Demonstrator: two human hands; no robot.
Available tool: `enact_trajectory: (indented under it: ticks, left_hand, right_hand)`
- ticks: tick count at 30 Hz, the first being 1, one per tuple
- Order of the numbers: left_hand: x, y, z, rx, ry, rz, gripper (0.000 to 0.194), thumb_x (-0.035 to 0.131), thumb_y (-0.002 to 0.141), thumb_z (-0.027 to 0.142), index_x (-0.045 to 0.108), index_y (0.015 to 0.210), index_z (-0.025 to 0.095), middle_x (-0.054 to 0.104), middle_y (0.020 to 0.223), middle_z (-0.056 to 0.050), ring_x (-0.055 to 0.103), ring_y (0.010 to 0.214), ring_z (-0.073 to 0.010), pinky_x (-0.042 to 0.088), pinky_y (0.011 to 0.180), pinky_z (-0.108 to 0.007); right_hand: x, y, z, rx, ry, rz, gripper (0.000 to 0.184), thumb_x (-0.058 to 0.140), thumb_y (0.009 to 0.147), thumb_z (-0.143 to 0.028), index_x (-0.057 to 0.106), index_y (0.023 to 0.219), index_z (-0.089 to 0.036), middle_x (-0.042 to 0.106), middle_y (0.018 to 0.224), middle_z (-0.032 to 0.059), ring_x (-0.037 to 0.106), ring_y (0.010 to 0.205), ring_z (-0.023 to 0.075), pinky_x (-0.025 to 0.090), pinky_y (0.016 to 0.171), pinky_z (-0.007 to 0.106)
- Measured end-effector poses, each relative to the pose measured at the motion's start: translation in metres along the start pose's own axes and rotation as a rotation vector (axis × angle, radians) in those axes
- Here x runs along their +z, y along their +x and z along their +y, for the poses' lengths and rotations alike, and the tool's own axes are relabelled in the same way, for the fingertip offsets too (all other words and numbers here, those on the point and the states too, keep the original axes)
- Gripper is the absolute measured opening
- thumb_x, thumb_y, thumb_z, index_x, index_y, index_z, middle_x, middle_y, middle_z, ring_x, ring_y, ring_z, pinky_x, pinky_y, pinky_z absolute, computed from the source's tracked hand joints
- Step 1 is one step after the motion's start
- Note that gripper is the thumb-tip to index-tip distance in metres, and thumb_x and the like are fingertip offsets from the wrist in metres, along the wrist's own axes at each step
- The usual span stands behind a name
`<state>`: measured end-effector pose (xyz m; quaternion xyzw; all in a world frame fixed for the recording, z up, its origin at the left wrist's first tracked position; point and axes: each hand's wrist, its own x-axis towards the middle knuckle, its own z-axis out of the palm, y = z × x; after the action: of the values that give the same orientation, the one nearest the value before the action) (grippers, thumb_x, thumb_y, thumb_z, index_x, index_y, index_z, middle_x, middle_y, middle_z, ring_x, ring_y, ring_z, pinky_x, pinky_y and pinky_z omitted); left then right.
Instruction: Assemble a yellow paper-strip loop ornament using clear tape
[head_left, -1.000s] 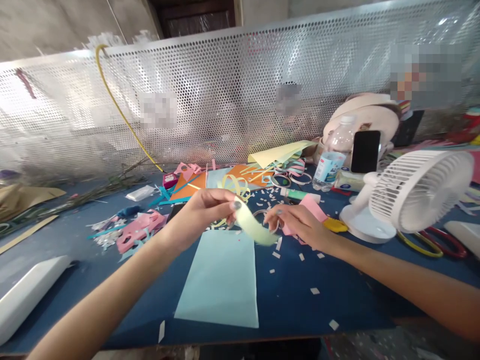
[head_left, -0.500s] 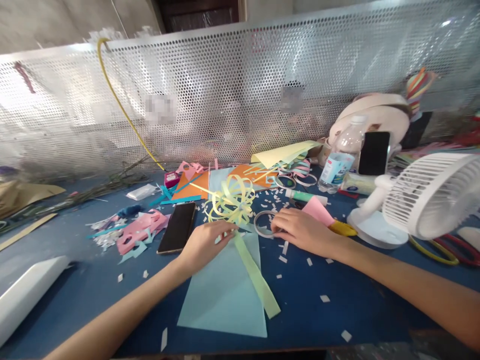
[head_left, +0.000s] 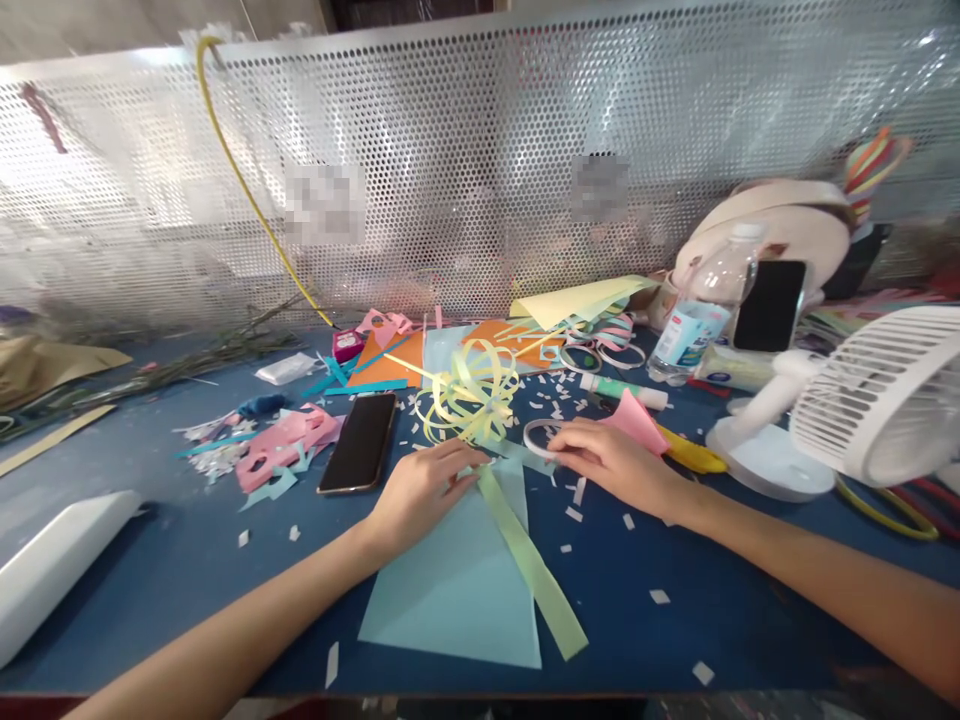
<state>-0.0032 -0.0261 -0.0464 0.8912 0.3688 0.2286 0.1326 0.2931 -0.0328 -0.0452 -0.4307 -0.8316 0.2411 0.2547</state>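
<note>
The pale green strip [head_left: 534, 565] is long, flat and narrow, with straight edges and a squared lower end; it lies slantwise across the light blue sheet [head_left: 450, 610], running past its right edge onto the dark blue table [head_left: 637, 640]. The left hand [head_left: 424, 495] has its fingertips drawn nearly together at the strip's upper end, covering it (whether they pinch or only press, I cannot tell). The right hand [head_left: 611, 460] is nearly closed, thumb and fingers on the near rim of the white ring [head_left: 528, 437], hiding part of it.

Just beyond the left fingertips sits the yellow curled-paper bundle [head_left: 484, 400], all loops. The black phone [head_left: 360, 443] lies near the left hand, and pink paper [head_left: 637, 422] stands up behind the right one. White scraps [head_left: 660, 597] dot the table; farther right are the bottle [head_left: 686, 335] and white fan [head_left: 877, 400].
</note>
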Motion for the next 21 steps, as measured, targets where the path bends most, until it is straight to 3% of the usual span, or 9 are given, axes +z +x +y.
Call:
enact_trajectory:
  ticks: [6, 14, 18, 21]
  left_hand:
    - [0.003, 0.001, 0.003, -0.044, -0.076, 0.046, 0.02, 0.058, 0.094, 0.017, 0.068, 0.108, 0.026, 0.069, 0.099, 0.001, 0.058, 0.064, -0.0093, 0.047, 0.066, -0.022]
    - [0.005, 0.001, 0.002, 0.016, -0.096, 0.108, 0.017, 0.058, 0.094, 0.016, 0.072, 0.096, 0.024, 0.069, 0.097, -0.001, 0.066, 0.081, -0.0135, 0.051, 0.078, -0.025]
    - [0.005, 0.003, 0.005, 0.06, -0.057, 0.126, 0.019, 0.055, 0.096, 0.018, 0.071, 0.102, 0.024, 0.069, 0.099, -0.003, 0.067, 0.087, -0.0145, 0.052, 0.079, -0.026]
    - [0.004, 0.01, 0.014, 0.147, 0.033, 0.148, 0.018, 0.056, 0.097, 0.023, 0.069, 0.108, 0.024, 0.069, 0.102, -0.003, 0.066, 0.093, -0.0168, 0.052, 0.083, -0.029]
  right_hand:
    - [0.002, -0.004, -0.003, -0.018, -0.002, 0.065, 0.023, 0.052, 0.093, -0.018, 0.066, 0.11, -0.024, 0.069, 0.11, 0.0029, 0.063, 0.105, 0.018, 0.05, 0.09, 0.031]
    - [0.004, -0.007, -0.008, -0.095, -0.023, -0.013, 0.035, 0.051, 0.094, -0.018, 0.064, 0.126, -0.025, 0.069, 0.12, 0.0059, 0.061, 0.116, 0.0208, 0.048, 0.1, 0.036]
    - [0.008, -0.006, -0.007, -0.087, 0.046, -0.037, 0.035, 0.055, 0.092, -0.016, 0.065, 0.125, -0.024, 0.069, 0.115, 0.0063, 0.065, 0.104, 0.0195, 0.053, 0.092, 0.034]
    - [0.011, -0.005, -0.004, -0.031, 0.171, -0.02, 0.021, 0.062, 0.091, -0.024, 0.07, 0.11, -0.024, 0.07, 0.106, 0.0034, 0.068, 0.086, 0.0154, 0.056, 0.078, 0.028]
